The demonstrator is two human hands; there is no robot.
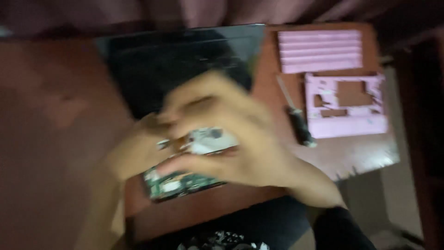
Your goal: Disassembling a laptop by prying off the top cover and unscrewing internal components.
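The view is blurred by motion. My right hand (pixel 231 134) reaches in from the lower right and curls over a small white and silver part (pixel 210 140). My left hand (pixel 134 150) comes from the lower left and meets the same part at its left end. Beneath both hands lies a green circuit board (pixel 178 184) on the brown table (pixel 365 155). A dark opened laptop body (pixel 175 60) lies just behind the hands.
A black-handled screwdriver (pixel 298 122) lies right of my hands. Further right sit a pink plastic frame with cut-outs (pixel 344 109) and a pink ribbed panel (pixel 320 51). The table's right edge drops to the floor.
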